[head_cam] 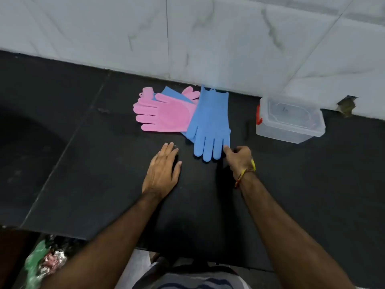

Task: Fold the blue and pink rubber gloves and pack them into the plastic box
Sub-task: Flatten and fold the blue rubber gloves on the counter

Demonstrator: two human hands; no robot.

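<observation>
The black counter (pixel 83 163) ran up to a marble-tiled wall (pixel 229 38), and at its far edge, near the middle, lay the gloves in a loose overlapping heap. The top blue glove (pixel 210 122) pointed its fingers toward the person, lying across the cuff of a pink glove (pixel 164 116); a second blue and a second pink showed beneath. The clear plastic box (pixel 291 122), red latch on its side, sat toward the far right edge, apart from the heap. The left hand (pixel 162 170) lay flat and empty on the counter. The right hand (pixel 239 157) had its grip pinched narrow on the blue glove's outermost fingertip. Dragged by one fingertip, the glove might well stretch or pull the heap askew. I could read no writing anywhere.
</observation>
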